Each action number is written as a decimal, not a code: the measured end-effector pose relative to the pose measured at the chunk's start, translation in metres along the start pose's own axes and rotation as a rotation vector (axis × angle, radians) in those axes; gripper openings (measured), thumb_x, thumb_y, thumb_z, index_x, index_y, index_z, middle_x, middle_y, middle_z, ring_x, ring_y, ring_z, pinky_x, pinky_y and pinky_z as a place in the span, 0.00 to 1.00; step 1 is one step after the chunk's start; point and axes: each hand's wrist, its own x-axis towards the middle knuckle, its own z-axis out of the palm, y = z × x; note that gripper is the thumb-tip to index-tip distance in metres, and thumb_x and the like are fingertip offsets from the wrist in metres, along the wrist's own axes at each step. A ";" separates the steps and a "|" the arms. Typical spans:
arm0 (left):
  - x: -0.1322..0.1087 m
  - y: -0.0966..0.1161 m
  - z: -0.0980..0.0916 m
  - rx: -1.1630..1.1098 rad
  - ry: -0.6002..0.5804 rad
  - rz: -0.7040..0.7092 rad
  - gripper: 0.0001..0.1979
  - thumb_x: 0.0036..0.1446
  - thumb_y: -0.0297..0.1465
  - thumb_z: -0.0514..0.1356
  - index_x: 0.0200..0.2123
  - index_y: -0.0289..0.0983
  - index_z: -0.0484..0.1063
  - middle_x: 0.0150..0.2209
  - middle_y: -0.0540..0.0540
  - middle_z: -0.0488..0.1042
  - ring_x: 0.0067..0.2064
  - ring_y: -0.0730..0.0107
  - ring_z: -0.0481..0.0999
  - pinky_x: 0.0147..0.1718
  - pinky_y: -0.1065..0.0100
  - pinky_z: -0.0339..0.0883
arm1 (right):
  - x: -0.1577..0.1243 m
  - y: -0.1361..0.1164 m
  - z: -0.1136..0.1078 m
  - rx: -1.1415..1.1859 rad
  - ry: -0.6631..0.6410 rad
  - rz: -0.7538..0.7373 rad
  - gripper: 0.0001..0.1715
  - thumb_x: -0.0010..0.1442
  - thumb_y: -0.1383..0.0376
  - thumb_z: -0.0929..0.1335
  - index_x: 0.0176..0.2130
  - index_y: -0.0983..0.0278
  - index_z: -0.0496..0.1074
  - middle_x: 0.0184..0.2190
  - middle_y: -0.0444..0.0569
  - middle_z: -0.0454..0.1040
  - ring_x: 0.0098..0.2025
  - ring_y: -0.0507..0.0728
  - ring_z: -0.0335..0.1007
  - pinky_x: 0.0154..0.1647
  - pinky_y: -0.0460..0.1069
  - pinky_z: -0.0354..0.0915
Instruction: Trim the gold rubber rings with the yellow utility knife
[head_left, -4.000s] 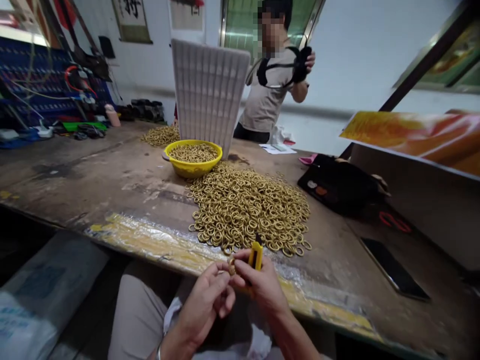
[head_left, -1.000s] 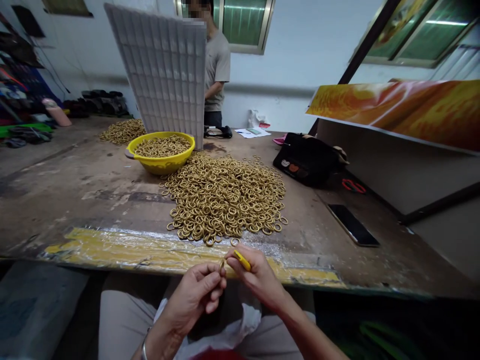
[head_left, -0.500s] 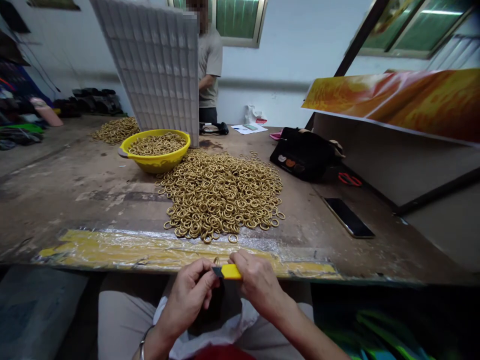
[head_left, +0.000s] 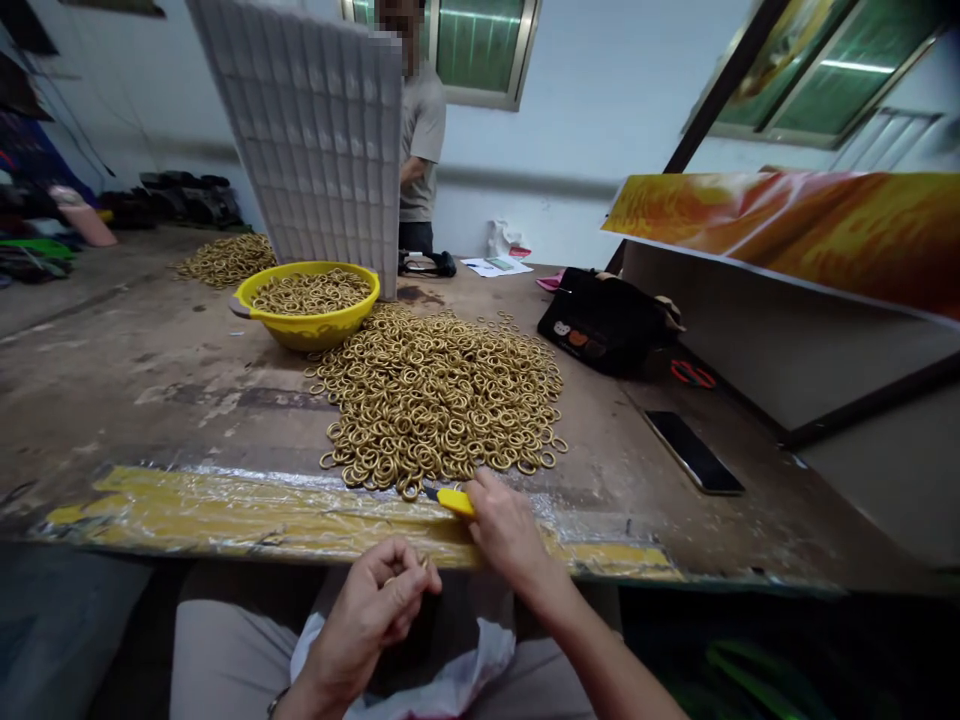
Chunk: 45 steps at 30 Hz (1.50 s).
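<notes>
- While the yellow bowl (head_left: 319,332) of rings stands on your desk (head_left: 150,375), your left hand (head_left: 375,605) hangs over your lap, its grip narrow, pinching what looks like one gold ring (head_left: 425,564).
- Beyond it lies the loose ring pile (head_left: 442,395).
- Your right hand (head_left: 504,525) has the yellow knife (head_left: 454,501) in its grip, at the pile's near edge; you seem to be picking rings there.
- Your next move calls for angling that blade clear of your fingers.
</notes>
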 end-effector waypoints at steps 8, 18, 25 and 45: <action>0.005 -0.007 0.000 0.006 0.146 0.002 0.16 0.54 0.40 0.64 0.38 0.36 0.65 0.35 0.44 0.74 0.22 0.78 0.65 0.11 0.80 0.49 | 0.008 -0.008 -0.007 0.784 -0.105 0.126 0.08 0.54 0.68 0.65 0.24 0.65 0.65 0.21 0.43 0.64 0.24 0.49 0.56 0.26 0.45 0.50; 0.017 -0.018 0.011 0.503 0.377 0.284 0.08 0.55 0.35 0.63 0.35 0.37 0.72 0.29 0.49 0.75 0.26 0.72 0.71 0.25 0.73 0.63 | -0.006 -0.040 0.003 1.747 -0.311 0.372 0.21 0.47 0.54 0.73 0.22 0.64 0.62 0.15 0.37 0.56 0.15 0.44 0.48 0.15 0.42 0.49; 0.019 -0.017 0.006 0.331 0.398 0.192 0.14 0.51 0.40 0.65 0.32 0.35 0.71 0.20 0.53 0.68 0.20 0.77 0.62 0.18 0.76 0.55 | -0.011 -0.046 0.008 1.707 -0.293 0.363 0.22 0.50 0.51 0.72 0.27 0.64 0.63 0.15 0.36 0.56 0.15 0.45 0.47 0.14 0.42 0.47; 0.008 0.000 0.003 0.253 0.223 0.051 0.18 0.56 0.46 0.60 0.34 0.36 0.67 0.17 0.56 0.59 0.17 0.80 0.53 0.15 0.78 0.45 | -0.031 -0.024 -0.008 0.193 -0.192 -0.101 0.09 0.56 0.75 0.64 0.37 0.63 0.69 0.35 0.48 0.74 0.35 0.55 0.68 0.33 0.47 0.52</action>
